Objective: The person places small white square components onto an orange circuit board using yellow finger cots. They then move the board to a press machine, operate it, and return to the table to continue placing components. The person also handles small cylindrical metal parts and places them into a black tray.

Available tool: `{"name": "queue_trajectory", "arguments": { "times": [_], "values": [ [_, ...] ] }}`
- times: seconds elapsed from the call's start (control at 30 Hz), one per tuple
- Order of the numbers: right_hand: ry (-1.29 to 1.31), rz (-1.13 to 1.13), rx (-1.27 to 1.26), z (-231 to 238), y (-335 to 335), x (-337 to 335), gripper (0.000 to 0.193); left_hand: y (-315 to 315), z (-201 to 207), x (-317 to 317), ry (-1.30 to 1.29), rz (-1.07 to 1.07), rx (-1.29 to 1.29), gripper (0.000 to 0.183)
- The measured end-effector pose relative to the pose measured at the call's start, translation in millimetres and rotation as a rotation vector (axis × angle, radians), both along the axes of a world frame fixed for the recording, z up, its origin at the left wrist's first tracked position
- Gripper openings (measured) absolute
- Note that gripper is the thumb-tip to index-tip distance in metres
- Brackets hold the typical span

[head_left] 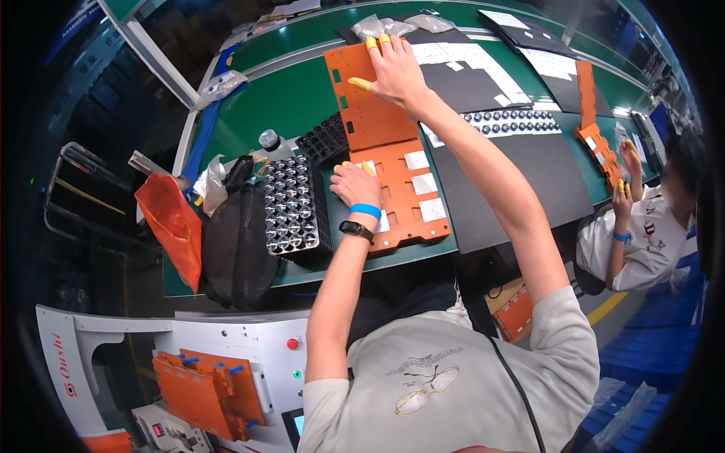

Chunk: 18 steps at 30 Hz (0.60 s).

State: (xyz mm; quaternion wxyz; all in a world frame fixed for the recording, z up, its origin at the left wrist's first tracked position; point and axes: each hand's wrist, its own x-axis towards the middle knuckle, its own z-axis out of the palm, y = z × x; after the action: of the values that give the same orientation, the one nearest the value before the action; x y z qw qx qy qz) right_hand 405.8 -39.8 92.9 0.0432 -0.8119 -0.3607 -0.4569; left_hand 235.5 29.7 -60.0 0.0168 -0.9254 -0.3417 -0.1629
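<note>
An orange hinged fixture lies open on the green bench. Its lower plate [399, 167] holds several small white square plates [424, 184] in recesses. The lid [371, 113] extends away from me. Spread across the lid's far end is my right hand [396, 74], open, thumb on its face and fingers at its far edge. Over the left edge of the lower plate, my left hand [353, 186] is curled closed; whatever lies under its fingers is hidden. Yellow covers sit on fingertips of both hands. Left of that hand stands a black tray of upright cylindrical cells [291, 208].
A second black tray [323, 140], a bottle [269, 140], a black bag [242, 245] and an orange bag [170, 223] stand left. Black sheets [521, 181] and rows of round dark pieces [513, 122] lie right. Another person [642, 234] handles an orange fixture there. A white machine [257, 340] stands lower left.
</note>
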Motion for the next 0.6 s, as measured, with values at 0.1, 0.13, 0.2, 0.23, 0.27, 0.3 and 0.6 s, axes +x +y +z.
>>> {"name": "queue_trajectory", "arguments": {
  "times": [0.1,0.13,0.2,0.23,0.27,0.3,0.6],
  "values": [
    [-0.045,0.073,0.032,6,-12,-7,0.078,1,16,-5,0.059,-0.014,-0.011,0.027],
    [-0.055,0.1,0.026,8,-19,-10,0.077,-1,19,-7,0.049,-0.017,-0.019,0.027],
    [-0.075,0.155,0.023,14,-28,-14,0.075,-4,30,-15,0.028,-0.023,-0.024,0.028],
    [-0.078,0.182,0.033,17,-30,-17,0.074,-6,36,-21,-0.014,-0.089,-0.126,0.034],
    [-0.077,0.21,0.043,18,-30,-21,0.073,-9,42,-29,-0.061,-0.119,-0.136,0.034],
    [-0.076,0.231,0.052,19,-34,-26,0.071,-13,45,-35,-0.108,-0.156,-0.149,0.035],
    [0.107,0.347,-0.004,37,-60,-69,0.038,-53,91,-126,-0.285,-0.505,-0.365,0.03]
  ]
}}
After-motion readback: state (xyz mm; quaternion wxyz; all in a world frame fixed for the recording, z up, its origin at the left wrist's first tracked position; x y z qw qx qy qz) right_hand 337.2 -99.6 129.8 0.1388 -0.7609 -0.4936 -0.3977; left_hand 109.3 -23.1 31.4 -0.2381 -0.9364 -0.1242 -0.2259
